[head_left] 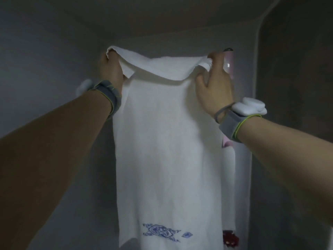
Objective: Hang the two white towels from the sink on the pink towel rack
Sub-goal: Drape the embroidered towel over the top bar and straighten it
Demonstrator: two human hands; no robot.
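A white towel (167, 138) with a blue embroidered motif near its lower edge hangs long in front of me, its top edge sagging between my hands. My left hand (111, 66) grips the upper left corner. My right hand (216, 82) grips the upper right corner, which is bunched in its fingers. A piece of the pink towel rack (228, 64) shows just behind my right hand; the rest of it is hidden by the towel. A second white cloth (228, 177) hangs behind the towel's right edge, mostly covered.
Grey walls close in on the left and back, and a rounded wall edge (255, 87) stands at the right. A dark red object (230, 238) shows low at the right behind the towel. Both wrists carry grey bands.
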